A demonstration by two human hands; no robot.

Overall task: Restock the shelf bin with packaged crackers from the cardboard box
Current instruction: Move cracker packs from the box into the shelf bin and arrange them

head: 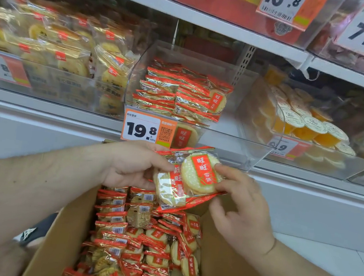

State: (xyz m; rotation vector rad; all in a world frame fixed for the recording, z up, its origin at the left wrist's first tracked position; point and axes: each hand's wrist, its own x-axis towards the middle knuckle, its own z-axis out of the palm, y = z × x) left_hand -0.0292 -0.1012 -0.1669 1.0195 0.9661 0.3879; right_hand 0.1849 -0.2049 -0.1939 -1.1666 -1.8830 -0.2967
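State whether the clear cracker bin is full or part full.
Part full: the clear cracker bin holds a packet stack at left; its right side is bare.

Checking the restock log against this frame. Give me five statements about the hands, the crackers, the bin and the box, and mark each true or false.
1. Both hands hold cracker packets above the cardboard box. True: the left hand and right hand grip the held packets.
2. The clear shelf bin is packed to its front edge. False: its stacked packets sit at the back, the front part bare.
3. The bin's price tag reads 19.8. True.
4. The cardboard box is nearly empty. False: many boxed packets fill it.
5. The bin to the right holds chocolate bars. False: it holds orange jelly cups.
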